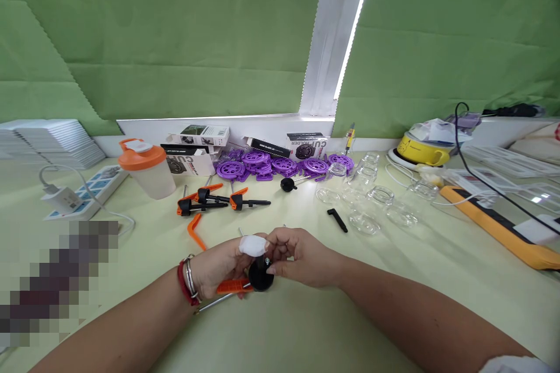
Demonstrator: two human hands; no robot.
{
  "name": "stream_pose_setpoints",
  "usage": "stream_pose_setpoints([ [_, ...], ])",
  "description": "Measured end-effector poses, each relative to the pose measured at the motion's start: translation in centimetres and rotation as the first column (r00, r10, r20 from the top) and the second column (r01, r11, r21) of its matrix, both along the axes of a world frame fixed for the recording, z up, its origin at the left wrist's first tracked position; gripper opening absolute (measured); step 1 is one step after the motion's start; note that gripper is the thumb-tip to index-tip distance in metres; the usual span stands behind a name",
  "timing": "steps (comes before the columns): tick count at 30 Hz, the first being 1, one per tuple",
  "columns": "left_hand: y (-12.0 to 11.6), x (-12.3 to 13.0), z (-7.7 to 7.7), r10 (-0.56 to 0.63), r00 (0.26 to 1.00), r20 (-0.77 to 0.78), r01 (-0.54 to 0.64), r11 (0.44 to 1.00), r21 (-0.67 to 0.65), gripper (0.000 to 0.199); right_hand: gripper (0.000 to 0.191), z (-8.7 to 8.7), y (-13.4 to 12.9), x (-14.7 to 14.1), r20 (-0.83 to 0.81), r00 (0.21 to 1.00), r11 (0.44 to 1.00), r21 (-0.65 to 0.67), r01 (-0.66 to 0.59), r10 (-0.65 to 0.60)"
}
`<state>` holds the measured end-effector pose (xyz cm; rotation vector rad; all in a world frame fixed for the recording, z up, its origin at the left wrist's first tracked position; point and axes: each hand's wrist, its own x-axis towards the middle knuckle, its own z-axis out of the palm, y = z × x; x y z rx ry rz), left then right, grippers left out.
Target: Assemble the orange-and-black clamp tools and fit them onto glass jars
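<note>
Black round plastic piece [261, 275] sits between the two hands, near the front middle of the bench [324, 326]. The left hand [221, 262] grasps it, with bent fingers and the thumb near the top. That thumb wears a soft white cover [252, 246]. The right hand [306, 256] has its thumb at the edge of the black piece and its other fingers curled; I cannot tell if they pinch it. A flat orange plastic lever [234, 286] pokes out beside the black piece, under the left hand, and a thin silver metal rod [216, 304] slants below it. Past the hands, a bent orange plastic strip [196, 232] lies on the left, near some black and orange plastic clamps [192, 207]. To the right lies a small black plastic stick [337, 220]. Farther off is a black round knob on a thin metal rod [287, 185]. Clear round see-through jars [380, 196] stand and lie to its right. Behind these, purple plastic wheels [283, 165] are heaped in front of printed cardboard boxes [205, 134]. An orange-topped cloudy plastic bottle [149, 170] stands on the far left.
</note>
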<state>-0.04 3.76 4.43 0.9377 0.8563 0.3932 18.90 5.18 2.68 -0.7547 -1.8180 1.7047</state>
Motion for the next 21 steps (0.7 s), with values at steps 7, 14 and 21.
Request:
stream_pose_setpoints([
  [7, -0.04, 0.19, 0.32, 0.006, 1.000, -0.020, -0.006, 1.000, 0.002, 0.051, 0.019, -0.05, -0.08, -0.02, -0.021, 1.000, 1.000, -0.012, -0.012, 0.011],
  [14, -0.01, 0.09, 0.15, 0.008, 1.000, -0.006, -0.008, 1.000, -0.015, 0.050, 0.020, -0.16, -0.01, 0.10, -0.026, 0.999, 0.999, -0.034, -0.024, 0.023],
  [21, 0.06, 0.02, -0.03, -0.011, 1.000, 0.018, 0.011, 1.000, -0.011, 0.050, 0.019, 0.00, -0.07, 0.06, -0.018, 1.000, 0.999, -0.027, -0.019, 0.018],
])
